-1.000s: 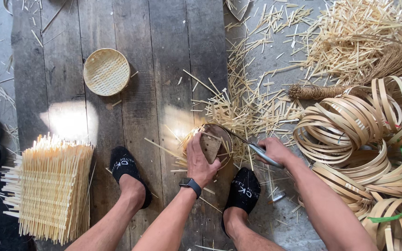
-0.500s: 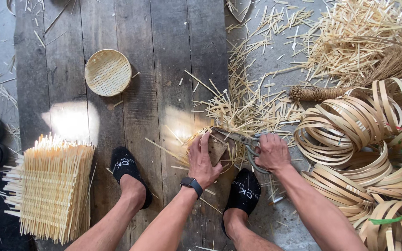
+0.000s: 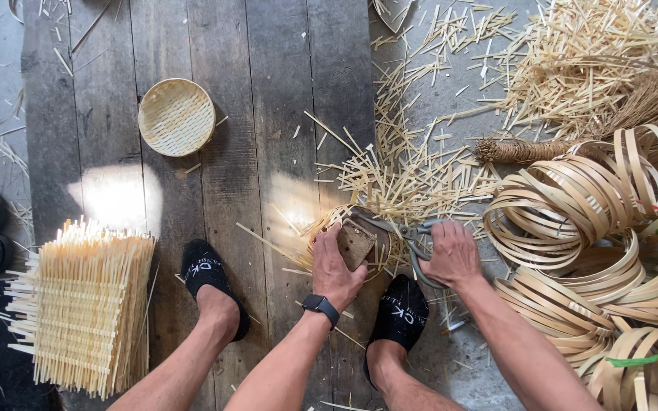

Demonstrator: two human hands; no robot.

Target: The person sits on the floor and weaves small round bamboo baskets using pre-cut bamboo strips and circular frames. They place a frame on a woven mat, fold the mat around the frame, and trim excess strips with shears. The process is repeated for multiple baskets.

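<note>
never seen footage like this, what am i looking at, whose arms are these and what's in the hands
This is one view from a camera worn on a person's head, looking down at their own arms and black-socked feet. There is no machine. The left hand, with a black wristwatch, presses a brown block onto a half-woven round bamboo mat. The right hand grips grey metal shears at the mat's edge. On the dark wooden planks lie a finished small round woven bamboo tray, a stack of square woven mats, loose cut splints and coiled bamboo hoops.
</note>
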